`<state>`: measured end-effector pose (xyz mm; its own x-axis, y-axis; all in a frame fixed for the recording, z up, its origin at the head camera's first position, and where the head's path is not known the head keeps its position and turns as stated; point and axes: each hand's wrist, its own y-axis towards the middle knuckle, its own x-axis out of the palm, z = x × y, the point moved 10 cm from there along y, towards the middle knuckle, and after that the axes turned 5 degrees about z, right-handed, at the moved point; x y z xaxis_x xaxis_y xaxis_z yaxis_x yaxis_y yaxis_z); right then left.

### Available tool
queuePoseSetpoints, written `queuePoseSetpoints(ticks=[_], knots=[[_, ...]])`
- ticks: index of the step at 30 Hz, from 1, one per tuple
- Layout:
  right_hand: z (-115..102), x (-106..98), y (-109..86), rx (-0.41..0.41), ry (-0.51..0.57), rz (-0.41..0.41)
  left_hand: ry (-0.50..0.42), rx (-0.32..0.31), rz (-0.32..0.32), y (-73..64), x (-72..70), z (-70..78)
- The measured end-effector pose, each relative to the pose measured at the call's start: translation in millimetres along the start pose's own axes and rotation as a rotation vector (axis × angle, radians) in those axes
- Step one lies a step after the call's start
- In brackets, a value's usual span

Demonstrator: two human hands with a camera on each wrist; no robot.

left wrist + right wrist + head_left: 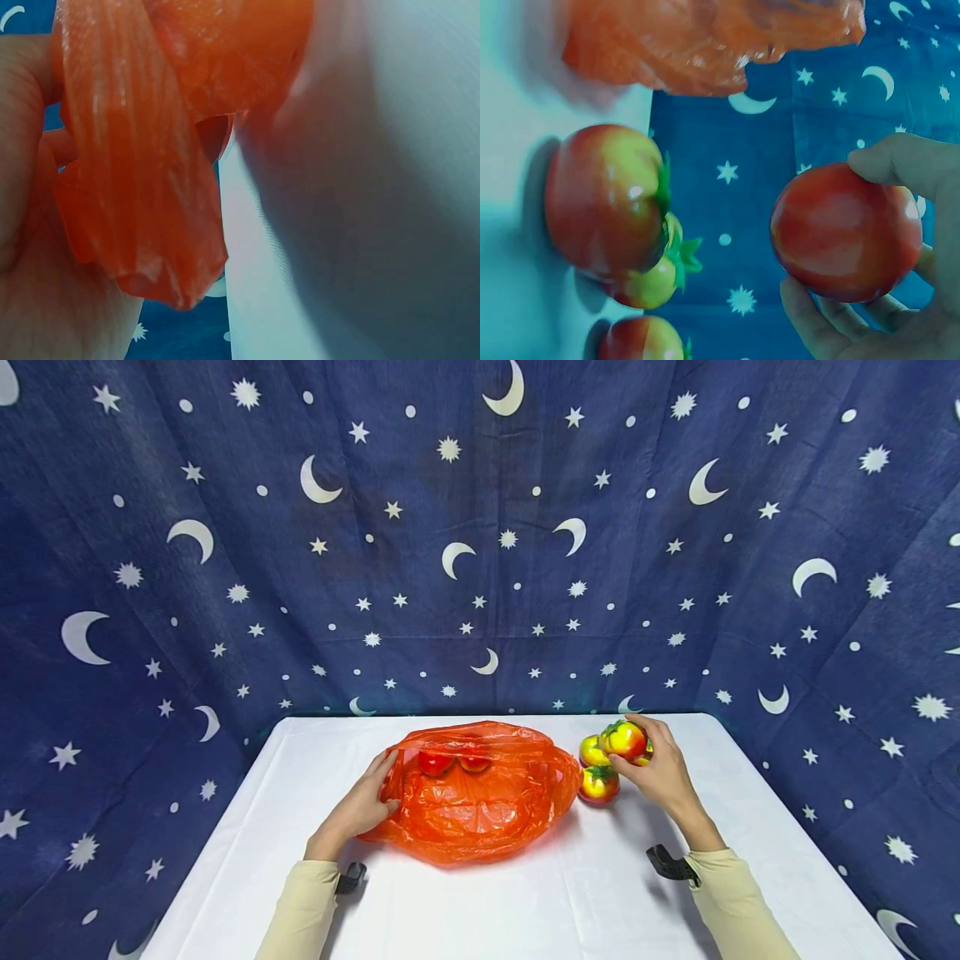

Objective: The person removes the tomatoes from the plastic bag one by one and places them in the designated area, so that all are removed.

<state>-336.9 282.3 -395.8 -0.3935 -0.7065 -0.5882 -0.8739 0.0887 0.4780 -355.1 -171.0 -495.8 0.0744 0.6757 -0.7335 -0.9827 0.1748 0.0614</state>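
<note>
A crinkled orange plastic bag (pixel 468 814) lies on the table with its mouth spread. Two round red fruits (pixel 437 764) show inside, near its far side. At the bag's left edge my left hand (pixel 363 806) grips the plastic, which hangs in folds (pixel 142 165) beside the thumb in the left wrist view. My right hand (pixel 663 777) holds a red-and-yellow tomato (pixel 624 739) with a green leafy top, raised over the others. Three similar tomatoes (pixel 604 199) rest on the table below it, right of the bag; in the head view the held one partly covers them.
A white cloth (pixel 510 910) covers the table. Behind it and at both sides hangs a dark blue curtain (pixel 420 568) with moons and stars. Black bands with a small mount (pixel 671 864) sit at both wrists, over beige sleeves (pixel 738 906).
</note>
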Motion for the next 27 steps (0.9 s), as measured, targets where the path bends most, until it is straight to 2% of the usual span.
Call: queuePoseSetpoints(ticks=[10,15,27], knots=[[20.1,-6.4,-2.7,0.06,-0.021,0.01,-0.002,0.007,-0.002,-0.4,0.2,0.9],[26.7,-10.8,-2.8,0.047,-0.004,0.036,-0.003,-0.003,-0.01,-0.7,0.8,0.4],[51.5,-11.2,-12.4,0.066,-0.068,0.037,-0.004,0.005,-0.006,-0.9,0.8,1.3]])
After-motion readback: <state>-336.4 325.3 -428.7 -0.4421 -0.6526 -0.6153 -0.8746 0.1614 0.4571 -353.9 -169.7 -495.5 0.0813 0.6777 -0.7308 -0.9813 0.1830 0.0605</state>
